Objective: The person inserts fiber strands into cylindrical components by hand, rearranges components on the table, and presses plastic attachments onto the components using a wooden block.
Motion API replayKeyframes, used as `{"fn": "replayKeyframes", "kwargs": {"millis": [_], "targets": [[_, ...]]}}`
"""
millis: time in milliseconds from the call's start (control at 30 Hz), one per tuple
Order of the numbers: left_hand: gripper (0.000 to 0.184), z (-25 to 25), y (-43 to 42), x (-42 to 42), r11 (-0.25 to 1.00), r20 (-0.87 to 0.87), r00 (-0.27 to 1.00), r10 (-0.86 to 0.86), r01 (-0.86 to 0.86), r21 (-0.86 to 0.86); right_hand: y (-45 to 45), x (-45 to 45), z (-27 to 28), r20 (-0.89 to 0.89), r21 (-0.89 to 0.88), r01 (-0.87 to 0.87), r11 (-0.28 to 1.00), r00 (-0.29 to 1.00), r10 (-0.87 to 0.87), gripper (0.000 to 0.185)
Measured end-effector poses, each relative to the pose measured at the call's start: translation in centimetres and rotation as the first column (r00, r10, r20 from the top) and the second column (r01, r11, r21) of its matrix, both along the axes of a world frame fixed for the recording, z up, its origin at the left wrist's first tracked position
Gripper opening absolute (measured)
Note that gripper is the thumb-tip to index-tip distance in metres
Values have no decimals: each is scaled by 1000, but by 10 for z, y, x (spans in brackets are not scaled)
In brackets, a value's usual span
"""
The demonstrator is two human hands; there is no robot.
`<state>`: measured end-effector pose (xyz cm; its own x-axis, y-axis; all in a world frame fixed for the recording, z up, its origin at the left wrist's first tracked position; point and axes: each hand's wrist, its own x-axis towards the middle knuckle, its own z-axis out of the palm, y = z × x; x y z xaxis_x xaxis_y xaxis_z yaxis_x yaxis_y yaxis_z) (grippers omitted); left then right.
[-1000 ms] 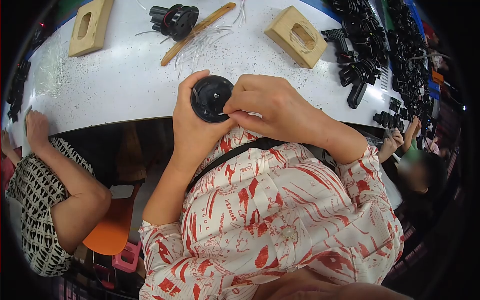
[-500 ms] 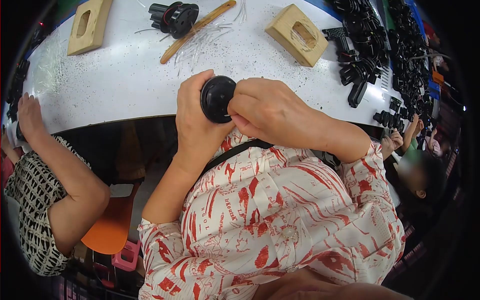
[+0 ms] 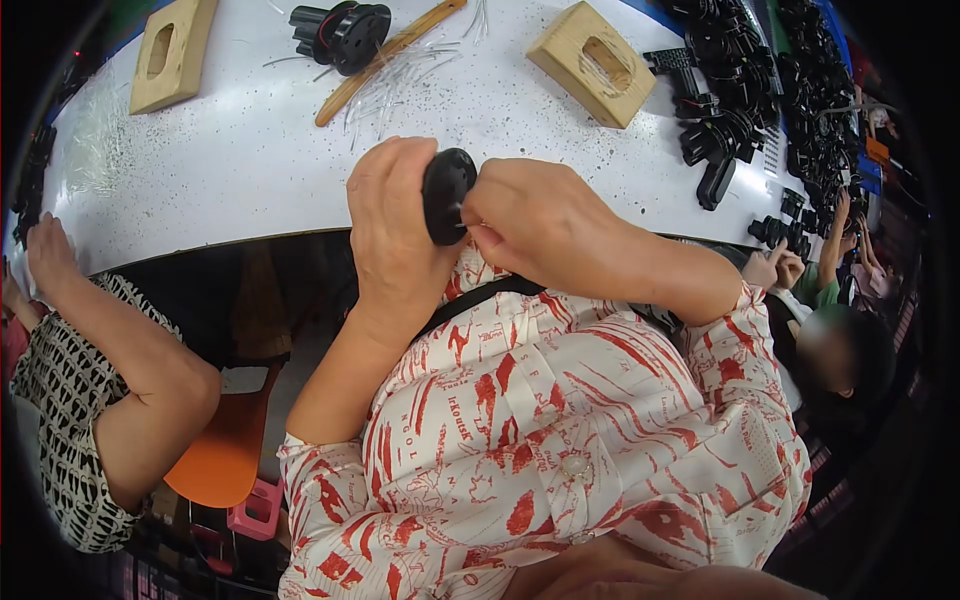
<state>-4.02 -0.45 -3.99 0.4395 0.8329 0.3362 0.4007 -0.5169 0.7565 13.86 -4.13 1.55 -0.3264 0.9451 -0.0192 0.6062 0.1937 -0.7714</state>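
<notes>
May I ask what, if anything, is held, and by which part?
The left hand holds a round black piece by its left side; the right hand seems to pinch a pale strand between fingertips.

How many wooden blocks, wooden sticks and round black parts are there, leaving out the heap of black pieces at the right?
Wooden blocks: 2
Wooden stick: 1
Round black parts: 2 (one on the table, one in the left hand)
Total: 5

Bright, even light whitens the smooth white table [image 3: 250, 180], with soft glare at its right; underneath is dim. The fisheye view bends outward, edges darkening to black.
</notes>
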Motion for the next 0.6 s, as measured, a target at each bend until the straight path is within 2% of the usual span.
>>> {"fn": "replayKeyframes", "kwargs": {"millis": [67,167,333,433,467,500,567,600], "targets": [[77,4,-1,1,998,-7,1000,-3,3,-62,-3,-1,-2,121,198,-59,978,992,35,16],[76,9,-5,0,913,45,999,-7,24,-408,-4,2,1,151,204,-119,972,985,89,17],[76,10,-6,0,900,71,997,-17,46,-433,-5,4,0,117,197,-120,973,988,98,17],[75,5,-5,0,977,36,998,-55,61,-205,-3,6,-1,68,99,-91,991,994,85,16],[75,2,-5,1,976,35,998,-58,64,-207,-3,6,-1,44,48,-78,996,996,76,15],[75,-1,-4,1,992,32,998,-59,62,-113,-3,6,1,44,47,-75,996,996,73,15],[75,-5,-2,3,995,25,998,-57,55,81,-1,8,6,-60,-209,-15,978,998,3,13],[75,-5,-3,3,995,25,998,-58,56,81,0,8,7,-103,-336,4,942,994,-41,12]]}}
